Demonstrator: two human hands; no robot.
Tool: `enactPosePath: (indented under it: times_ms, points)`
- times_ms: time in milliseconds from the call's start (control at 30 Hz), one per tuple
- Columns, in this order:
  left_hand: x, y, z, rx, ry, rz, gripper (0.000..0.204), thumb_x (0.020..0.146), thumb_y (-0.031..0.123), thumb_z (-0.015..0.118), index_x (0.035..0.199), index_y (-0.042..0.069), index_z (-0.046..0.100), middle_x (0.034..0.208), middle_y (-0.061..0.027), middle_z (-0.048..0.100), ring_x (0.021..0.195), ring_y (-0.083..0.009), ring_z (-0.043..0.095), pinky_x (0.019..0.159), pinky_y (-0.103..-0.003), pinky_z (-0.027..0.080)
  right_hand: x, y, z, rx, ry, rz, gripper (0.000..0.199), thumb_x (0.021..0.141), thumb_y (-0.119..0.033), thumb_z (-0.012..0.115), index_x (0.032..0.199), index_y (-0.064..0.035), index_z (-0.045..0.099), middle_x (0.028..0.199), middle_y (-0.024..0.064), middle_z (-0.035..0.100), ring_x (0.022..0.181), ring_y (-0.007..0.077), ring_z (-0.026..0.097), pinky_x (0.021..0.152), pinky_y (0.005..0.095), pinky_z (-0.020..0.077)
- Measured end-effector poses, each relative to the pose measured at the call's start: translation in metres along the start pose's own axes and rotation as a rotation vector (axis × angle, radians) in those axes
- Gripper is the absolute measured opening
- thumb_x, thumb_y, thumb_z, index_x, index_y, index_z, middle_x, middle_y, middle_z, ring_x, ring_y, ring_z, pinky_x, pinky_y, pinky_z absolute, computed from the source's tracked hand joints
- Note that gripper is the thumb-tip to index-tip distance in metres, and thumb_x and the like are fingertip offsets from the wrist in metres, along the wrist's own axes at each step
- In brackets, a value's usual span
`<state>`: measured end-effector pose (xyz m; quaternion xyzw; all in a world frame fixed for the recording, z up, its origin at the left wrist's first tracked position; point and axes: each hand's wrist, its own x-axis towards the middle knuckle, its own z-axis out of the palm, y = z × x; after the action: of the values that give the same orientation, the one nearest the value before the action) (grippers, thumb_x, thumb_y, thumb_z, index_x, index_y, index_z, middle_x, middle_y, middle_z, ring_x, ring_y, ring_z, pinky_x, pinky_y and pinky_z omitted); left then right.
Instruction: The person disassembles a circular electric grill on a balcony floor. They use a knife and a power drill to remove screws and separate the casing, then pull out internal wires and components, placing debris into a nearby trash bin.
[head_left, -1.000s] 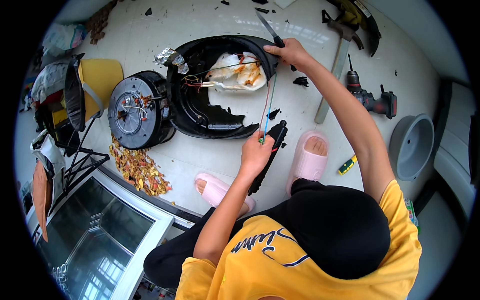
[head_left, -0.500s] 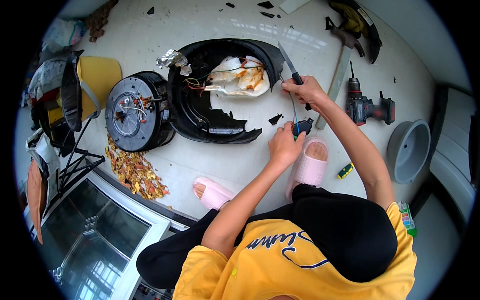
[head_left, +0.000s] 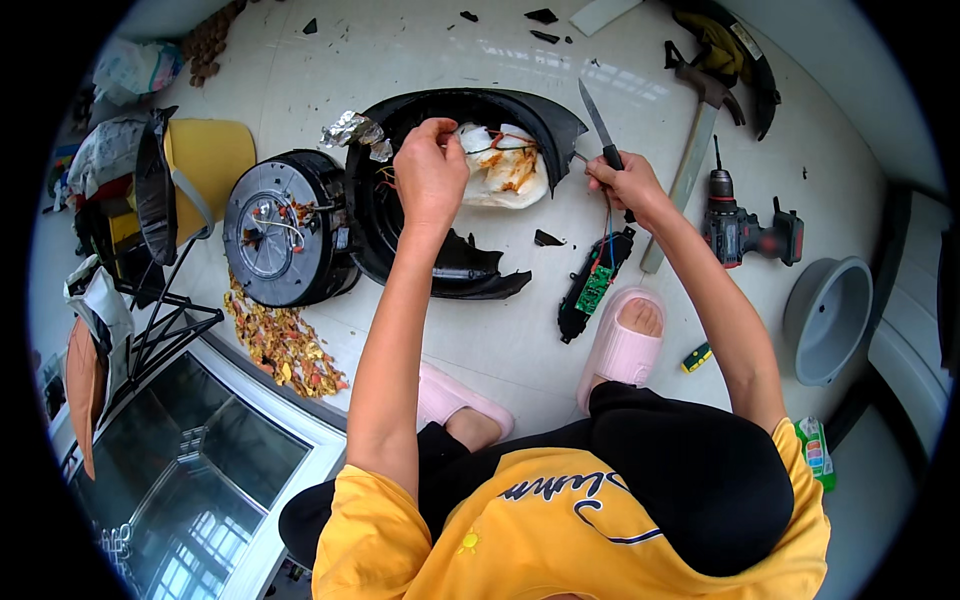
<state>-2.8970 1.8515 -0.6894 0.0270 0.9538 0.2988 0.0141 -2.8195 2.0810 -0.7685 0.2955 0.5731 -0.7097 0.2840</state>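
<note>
Right hand (head_left: pixel 628 185) is gripping a black-handled steel knife (head_left: pixel 600 124), fingers wrapped, blade pointing to 11 o'clock. Thin coloured wires (head_left: pixel 609 222) are hanging just below that hand, running down to a small green circuit board (head_left: pixel 596 286) at about 6:30; whether the fingers are pinching the wires too, can't tell.

Board is sitting in a long black plastic housing (head_left: pixel 571 316), which is lying on the pale glossy floor (head_left: pixel 540 365) beside one of the pink slippers (head_left: pixel 625 345).

Left hand (head_left: pixel 430 175) is hanging over a broken, hollow black plastic shell (head_left: pixel 465 268), fingers curled; tips are partly hidden, so can't tell if they're pinching anything. Stained white padding (head_left: pixel 505 175) is lying at its 3 o'clock, crumpled silver foil (head_left: pixel 354 130) at 10, a round black-and-grey metal drum (head_left: pixel 285 230) at 8.

Farther out, from right hand: claw hammer (head_left: pixel 709 92), head at 1 o'clock; red-and-black cordless drill (head_left: pixel 735 230) lying between 3 and 4; round grey tub (head_left: pixel 830 320) standing at 4.
</note>
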Motion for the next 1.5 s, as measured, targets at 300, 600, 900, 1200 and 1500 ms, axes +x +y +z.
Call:
enactPosePath:
  times_ms: [300,600,900,1200,1500]
  points:
    - [-0.062,-0.014,-0.015,-0.318,0.078,-0.465,0.016,0.083,0.01,0.055,0.093,-0.001,0.061,0.079,-0.0055,0.064,0.067,-0.0091,0.058,0.06,-0.022,0.046,-0.007,-0.007,-0.009,-0.325,0.068,-0.123,0.015,0.078,-0.019,0.062,0.08,-0.0042,0.065,0.066,0.0004,0.062,0.047,0.005,0.041,0.043,0.0227,0.0316]
    - [-0.098,0.064,0.074,-0.687,-0.368,-0.567,0.019,0.086,0.014,0.053,0.1,0.002,0.058,0.087,-0.0049,0.063,0.065,-0.0088,0.058,0.052,-0.021,0.046,-0.006,-0.012,-0.01,-0.057,-0.06,0.041,0.018,0.079,-0.02,0.064,0.086,-0.0036,0.065,0.064,-0.0031,0.058,0.046,0.0031,0.037,0.039,0.0221,0.0262]
    - [-0.025,-0.021,-0.001,-0.015,0.074,-0.093,0.008,0.077,0.008,0.06,0.082,0.003,0.064,0.079,-0.0124,0.06,0.068,-0.0266,0.06,0.063,-0.034,0.047,-0.034,-0.023,0.004,-0.435,0.205,-0.378,0.037,0.085,-0.034,0.047,0.087,0.0017,0.06,0.065,0.0078,0.057,0.059,0.0155,0.054,0.057,0.0301,0.0436]
    - [0.002,-0.047,0.016,0.327,-0.151,0.315,0.011,0.072,0.008,0.061,0.084,0.007,0.062,0.084,-0.0064,0.056,0.086,-0.0258,0.054,0.071,-0.037,0.047,-0.064,-0.019,0.059,-0.469,0.085,-0.299,0.033,0.09,-0.023,0.036,0.092,0.0012,0.059,0.056,0.0043,0.053,0.051,0.015,0.053,0.057,0.0327,0.044]
    - [0.023,-0.068,-0.001,0.428,-0.514,0.489,0.011,0.071,0.007,0.056,0.081,0.006,0.06,0.086,-0.0112,0.058,0.088,-0.0286,0.055,0.074,-0.039,0.047,-0.113,-0.024,0.051,-0.275,0.329,-0.251,0.032,0.091,-0.023,0.037,0.095,-0.0005,0.059,0.055,-0.0002,0.049,0.049,0.0075,0.045,0.046,0.0254,0.037]
